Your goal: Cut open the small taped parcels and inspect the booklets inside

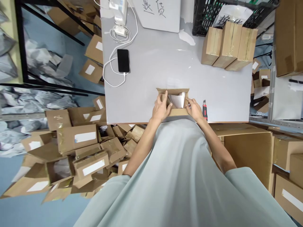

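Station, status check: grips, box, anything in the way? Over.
Left grip at box's left side, right grip at its right. Box open, something pale inside. Knife beside right wrist, seemingly not blocking.

Carton (178,112) partly hidden by left hand (160,108)

Parcel room, warehouse type. Labelled cartons (78,140) heaped on the floor left of the table (146,69), grey bags (44,99) piled beyond, metal rack (272,94) and more boxes (287,151) right. Also: cutter (204,110), taped boxes (233,45), black crate (205,19) with handwritten sign (232,15).
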`<state>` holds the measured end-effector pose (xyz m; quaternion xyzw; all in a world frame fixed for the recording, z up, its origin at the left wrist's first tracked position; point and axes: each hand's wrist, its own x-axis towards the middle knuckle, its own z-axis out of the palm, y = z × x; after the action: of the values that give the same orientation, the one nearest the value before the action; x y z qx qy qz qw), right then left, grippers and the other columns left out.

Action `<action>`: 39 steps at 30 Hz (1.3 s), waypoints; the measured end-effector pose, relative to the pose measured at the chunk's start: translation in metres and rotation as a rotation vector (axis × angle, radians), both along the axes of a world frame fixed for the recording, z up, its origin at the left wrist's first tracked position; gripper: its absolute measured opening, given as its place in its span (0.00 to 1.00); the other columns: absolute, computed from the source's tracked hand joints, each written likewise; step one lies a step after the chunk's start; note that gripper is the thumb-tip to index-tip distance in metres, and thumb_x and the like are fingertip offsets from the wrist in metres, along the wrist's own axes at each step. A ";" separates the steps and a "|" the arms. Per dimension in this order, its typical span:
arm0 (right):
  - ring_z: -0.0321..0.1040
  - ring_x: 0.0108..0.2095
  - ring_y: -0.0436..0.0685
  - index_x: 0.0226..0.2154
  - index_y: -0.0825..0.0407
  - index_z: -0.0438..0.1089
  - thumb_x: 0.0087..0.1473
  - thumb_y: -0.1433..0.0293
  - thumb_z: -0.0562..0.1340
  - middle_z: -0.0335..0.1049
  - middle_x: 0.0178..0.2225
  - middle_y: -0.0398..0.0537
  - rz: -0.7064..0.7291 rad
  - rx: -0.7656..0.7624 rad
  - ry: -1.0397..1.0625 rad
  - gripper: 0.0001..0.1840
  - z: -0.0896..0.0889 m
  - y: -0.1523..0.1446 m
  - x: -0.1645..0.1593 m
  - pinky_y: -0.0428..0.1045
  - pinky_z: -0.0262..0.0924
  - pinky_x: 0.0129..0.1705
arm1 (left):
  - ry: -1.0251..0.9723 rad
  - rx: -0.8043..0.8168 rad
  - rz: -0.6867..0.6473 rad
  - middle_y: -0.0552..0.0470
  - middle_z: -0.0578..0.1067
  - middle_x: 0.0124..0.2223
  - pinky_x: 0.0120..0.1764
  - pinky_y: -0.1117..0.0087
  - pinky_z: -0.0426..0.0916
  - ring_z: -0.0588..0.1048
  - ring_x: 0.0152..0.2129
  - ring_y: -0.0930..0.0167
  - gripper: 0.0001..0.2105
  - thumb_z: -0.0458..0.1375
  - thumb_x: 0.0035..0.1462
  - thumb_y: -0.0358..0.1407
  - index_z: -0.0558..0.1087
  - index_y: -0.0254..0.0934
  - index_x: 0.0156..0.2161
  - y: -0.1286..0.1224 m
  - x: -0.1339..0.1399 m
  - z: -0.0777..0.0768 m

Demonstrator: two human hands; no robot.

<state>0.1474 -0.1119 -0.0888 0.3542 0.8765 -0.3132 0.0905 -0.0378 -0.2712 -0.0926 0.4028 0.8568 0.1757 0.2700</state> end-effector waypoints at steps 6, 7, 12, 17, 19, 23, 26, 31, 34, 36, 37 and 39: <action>0.76 0.54 0.71 0.78 0.50 0.54 0.70 0.71 0.61 0.70 0.60 0.65 0.040 0.114 -0.244 0.38 0.013 -0.009 -0.025 0.61 0.72 0.56 | 0.073 -0.204 0.081 0.28 0.43 0.82 0.56 0.43 0.77 0.80 0.55 0.41 0.55 0.70 0.58 0.32 0.45 0.48 0.83 0.024 -0.002 0.002; 0.76 0.54 0.71 0.78 0.50 0.53 0.70 0.71 0.62 0.69 0.61 0.65 0.034 0.130 -0.264 0.39 0.014 -0.010 -0.028 0.61 0.72 0.56 | 0.048 -0.188 0.086 0.28 0.43 0.83 0.57 0.42 0.77 0.80 0.56 0.41 0.54 0.68 0.57 0.30 0.46 0.48 0.83 0.023 -0.003 -0.001; 0.73 0.56 0.70 0.73 0.50 0.57 0.66 0.68 0.70 0.63 0.63 0.66 -0.018 0.185 -0.285 0.39 0.017 -0.015 -0.041 0.61 0.74 0.55 | -0.193 0.124 0.191 0.39 0.57 0.80 0.70 0.44 0.67 0.73 0.67 0.48 0.47 0.60 0.59 0.28 0.52 0.45 0.82 0.000 -0.025 -0.023; 0.68 0.61 0.71 0.68 0.57 0.59 0.68 0.71 0.67 0.60 0.65 0.72 -0.061 0.198 -0.314 0.31 0.009 -0.022 -0.061 0.61 0.76 0.55 | -0.306 0.327 0.274 0.42 0.68 0.75 0.72 0.46 0.64 0.74 0.64 0.54 0.41 0.57 0.62 0.33 0.58 0.43 0.80 -0.019 -0.042 -0.032; 0.67 0.61 0.70 0.67 0.58 0.59 0.70 0.77 0.58 0.61 0.65 0.73 -0.081 0.204 -0.335 0.26 0.005 -0.025 -0.067 0.61 0.76 0.54 | -0.298 0.324 0.285 0.41 0.71 0.73 0.71 0.45 0.65 0.76 0.63 0.54 0.40 0.57 0.62 0.34 0.59 0.43 0.80 -0.019 -0.040 -0.032; 0.66 0.62 0.70 0.68 0.60 0.57 0.68 0.79 0.55 0.61 0.65 0.74 -0.064 0.225 -0.331 0.28 0.003 -0.027 -0.068 0.61 0.77 0.54 | -0.263 0.326 0.332 0.40 0.69 0.74 0.73 0.47 0.62 0.72 0.68 0.52 0.40 0.57 0.63 0.34 0.58 0.41 0.80 -0.016 -0.032 -0.031; 0.64 0.63 0.71 0.69 0.60 0.56 0.67 0.75 0.62 0.59 0.66 0.74 -0.060 0.239 -0.339 0.31 0.004 -0.025 -0.068 0.62 0.76 0.56 | -0.254 0.350 0.356 0.41 0.67 0.76 0.76 0.48 0.59 0.69 0.71 0.53 0.40 0.57 0.63 0.35 0.58 0.39 0.79 -0.014 -0.029 -0.032; 0.64 0.64 0.69 0.66 0.59 0.59 0.66 0.79 0.57 0.61 0.65 0.71 -0.087 0.264 -0.370 0.27 0.003 -0.023 -0.078 0.63 0.73 0.60 | -0.237 0.374 0.351 0.41 0.65 0.78 0.78 0.51 0.55 0.62 0.76 0.54 0.39 0.56 0.62 0.35 0.59 0.37 0.78 -0.012 -0.029 -0.037; 0.64 0.65 0.71 0.67 0.61 0.57 0.63 0.77 0.61 0.60 0.66 0.73 -0.095 0.247 -0.362 0.32 0.004 -0.024 -0.080 0.64 0.71 0.62 | -0.228 0.365 0.385 0.39 0.62 0.79 0.78 0.53 0.55 0.62 0.76 0.56 0.40 0.57 0.62 0.35 0.56 0.34 0.79 -0.010 -0.029 -0.039; 0.64 0.65 0.73 0.69 0.62 0.53 0.61 0.75 0.63 0.59 0.67 0.74 -0.111 0.227 -0.327 0.37 0.006 -0.023 -0.077 0.65 0.71 0.61 | -0.220 0.368 0.393 0.39 0.62 0.79 0.77 0.53 0.57 0.62 0.76 0.56 0.41 0.57 0.63 0.35 0.54 0.35 0.80 -0.010 -0.027 -0.038; 0.64 0.65 0.74 0.70 0.62 0.52 0.60 0.74 0.63 0.59 0.67 0.76 -0.118 0.213 -0.296 0.39 0.007 -0.022 -0.074 0.65 0.71 0.61 | -0.213 0.372 0.393 0.38 0.62 0.79 0.77 0.53 0.58 0.63 0.75 0.56 0.41 0.57 0.64 0.35 0.52 0.36 0.80 -0.011 -0.027 -0.037; 0.66 0.65 0.76 0.71 0.63 0.50 0.60 0.72 0.62 0.61 0.67 0.77 -0.127 0.169 -0.210 0.40 0.010 -0.018 -0.062 0.66 0.71 0.61 | -0.195 0.374 0.393 0.37 0.64 0.77 0.75 0.52 0.61 0.65 0.73 0.55 0.41 0.57 0.66 0.36 0.49 0.37 0.81 -0.014 -0.027 -0.033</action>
<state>0.0853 -0.1302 -0.0792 0.4461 0.8613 -0.2046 0.1317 -0.0644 -0.2854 -0.1257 0.2531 0.8410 0.4176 0.2330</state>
